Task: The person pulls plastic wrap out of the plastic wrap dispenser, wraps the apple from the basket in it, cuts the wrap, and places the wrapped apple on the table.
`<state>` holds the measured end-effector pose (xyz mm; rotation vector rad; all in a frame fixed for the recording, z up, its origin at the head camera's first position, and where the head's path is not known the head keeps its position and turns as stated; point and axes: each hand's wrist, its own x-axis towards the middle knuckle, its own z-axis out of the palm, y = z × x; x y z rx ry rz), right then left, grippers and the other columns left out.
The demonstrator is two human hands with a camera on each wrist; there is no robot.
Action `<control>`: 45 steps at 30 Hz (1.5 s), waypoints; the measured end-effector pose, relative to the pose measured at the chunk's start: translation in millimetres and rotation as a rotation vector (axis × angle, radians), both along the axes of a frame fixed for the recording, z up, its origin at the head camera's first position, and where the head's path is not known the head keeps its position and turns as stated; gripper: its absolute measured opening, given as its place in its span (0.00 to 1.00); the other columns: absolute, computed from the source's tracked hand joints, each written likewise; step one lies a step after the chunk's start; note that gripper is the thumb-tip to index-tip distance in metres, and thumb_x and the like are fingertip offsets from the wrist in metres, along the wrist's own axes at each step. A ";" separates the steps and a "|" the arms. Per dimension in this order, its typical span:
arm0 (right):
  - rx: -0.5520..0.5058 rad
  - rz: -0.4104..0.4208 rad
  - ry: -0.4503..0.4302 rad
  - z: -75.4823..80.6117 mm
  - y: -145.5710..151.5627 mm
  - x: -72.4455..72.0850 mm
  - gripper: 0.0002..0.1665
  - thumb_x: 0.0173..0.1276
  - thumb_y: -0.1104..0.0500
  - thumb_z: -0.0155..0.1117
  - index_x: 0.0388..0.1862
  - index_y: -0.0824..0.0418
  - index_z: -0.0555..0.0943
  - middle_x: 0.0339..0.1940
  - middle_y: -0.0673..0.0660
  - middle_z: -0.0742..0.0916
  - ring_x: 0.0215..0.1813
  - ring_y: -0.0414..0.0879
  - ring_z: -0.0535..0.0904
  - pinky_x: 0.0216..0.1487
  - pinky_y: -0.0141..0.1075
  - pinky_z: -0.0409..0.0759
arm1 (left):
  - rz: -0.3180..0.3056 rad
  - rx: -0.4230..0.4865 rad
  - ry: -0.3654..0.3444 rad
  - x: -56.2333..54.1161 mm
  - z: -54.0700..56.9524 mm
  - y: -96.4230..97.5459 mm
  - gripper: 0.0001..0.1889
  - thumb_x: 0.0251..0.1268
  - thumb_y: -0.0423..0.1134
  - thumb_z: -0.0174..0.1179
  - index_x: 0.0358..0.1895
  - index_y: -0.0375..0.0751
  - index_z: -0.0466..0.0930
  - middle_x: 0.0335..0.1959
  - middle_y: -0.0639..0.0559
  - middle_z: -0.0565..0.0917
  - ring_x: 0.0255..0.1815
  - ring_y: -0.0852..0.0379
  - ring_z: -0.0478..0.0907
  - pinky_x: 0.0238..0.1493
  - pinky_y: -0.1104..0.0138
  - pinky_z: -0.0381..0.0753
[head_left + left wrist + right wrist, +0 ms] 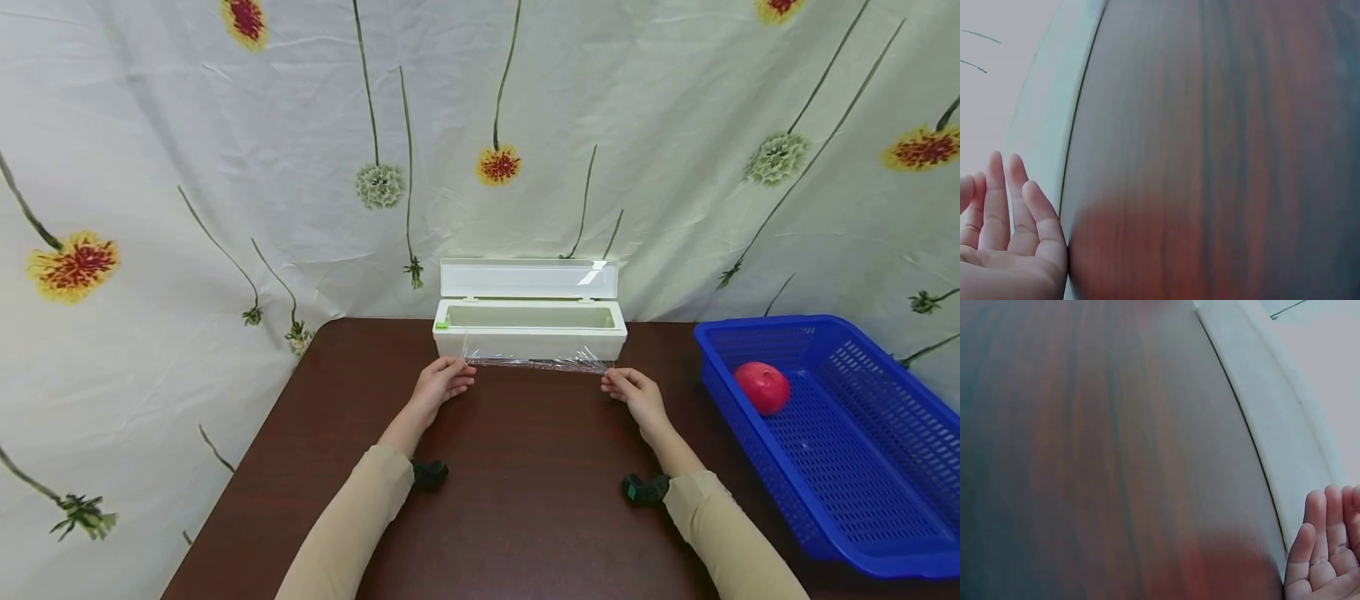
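A strip of clear plastic wrap (532,363) is stretched between both hands, just in front of a white wrap dispenser box (529,345). My left hand (442,382) pinches its left end between thumb and index finger; the other fingers are extended, as the left wrist view shows of the hand (1013,244). At the right end, my right hand (633,393) pinches the film. In the right wrist view several fingers of that hand (1329,562) show, with the pinch cut off by the frame edge. The dispenser's lid (529,279) stands raised, and a small green piece (442,325) sits at its left.
A blue plastic basket (795,475) stands at the right of the dark brown table (532,483), with a round red fruit (761,387) inside. Behind the table hangs a white flower-patterned cloth (300,150).
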<state>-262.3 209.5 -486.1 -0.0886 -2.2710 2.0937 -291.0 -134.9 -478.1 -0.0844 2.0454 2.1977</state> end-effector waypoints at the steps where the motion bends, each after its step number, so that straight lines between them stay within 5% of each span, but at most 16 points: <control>1: 0.005 0.001 -0.003 0.0 -0.1 0.5 0.23 0.72 0.53 0.54 0.51 0.74 0.74 0.34 0.49 0.84 0.36 0.34 0.81 0.44 0.31 0.79 | -0.001 -0.002 0.000 0.5 -0.3 -0.2 0.11 0.72 0.41 0.51 0.44 0.34 0.75 0.39 0.49 0.84 0.36 0.59 0.81 0.41 0.67 0.79; 20: -0.021 0.013 0.005 -2.0 0.6 8.2 0.23 0.72 0.54 0.54 0.49 0.75 0.75 0.34 0.50 0.84 0.36 0.35 0.81 0.43 0.30 0.78 | -0.011 0.030 0.008 13.9 1.3 -1.8 0.15 0.72 0.40 0.50 0.49 0.29 0.72 0.41 0.47 0.84 0.37 0.58 0.81 0.47 0.64 0.78; 22: -0.021 0.011 0.003 -2.2 0.9 8.8 0.23 0.72 0.53 0.55 0.49 0.75 0.75 0.34 0.51 0.84 0.36 0.35 0.81 0.43 0.29 0.78 | 0.006 0.033 0.013 10.3 -5.8 -2.0 0.14 0.72 0.40 0.51 0.47 0.31 0.73 0.40 0.47 0.84 0.36 0.59 0.81 0.44 0.66 0.79; 45: -0.024 0.011 -0.002 -2.3 1.1 18.7 0.23 0.72 0.53 0.55 0.49 0.74 0.75 0.34 0.50 0.84 0.37 0.35 0.82 0.43 0.28 0.78 | 0.021 0.048 0.063 23.1 -9.4 -0.9 0.08 0.71 0.37 0.52 0.41 0.35 0.76 0.37 0.47 0.85 0.35 0.57 0.82 0.43 0.66 0.80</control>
